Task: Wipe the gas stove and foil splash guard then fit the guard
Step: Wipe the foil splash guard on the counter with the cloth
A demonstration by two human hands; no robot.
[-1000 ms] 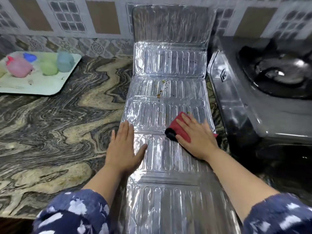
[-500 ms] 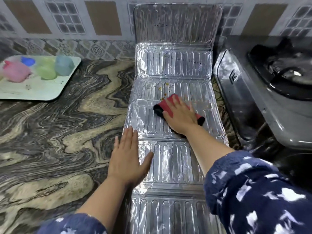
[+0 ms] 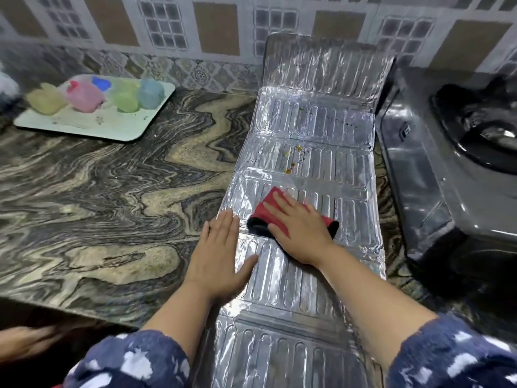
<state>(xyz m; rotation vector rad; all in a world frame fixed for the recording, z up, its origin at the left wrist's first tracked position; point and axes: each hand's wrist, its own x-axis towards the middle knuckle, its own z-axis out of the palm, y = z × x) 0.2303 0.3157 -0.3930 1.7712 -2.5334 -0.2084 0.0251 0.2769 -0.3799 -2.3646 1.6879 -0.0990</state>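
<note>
The foil splash guard (image 3: 305,275) is silver with ribs, the cloth (image 3: 268,208) red and black, the countertop (image 3: 98,205) swirled beige and black, the sleeves (image 3: 131,362) navy with white.

The ribbed foil splash guard (image 3: 305,163) lay unfolded flat on the counter, far panel leaning against the wall, yellow-brown specks mid-panel; the steel gas stove (image 3: 447,175) stood just beside it.

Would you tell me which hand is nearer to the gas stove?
Right. The right hand presses the red cloth mid-guard, closer to the gas stove; the left hand rests on the guard's far edge.
</note>
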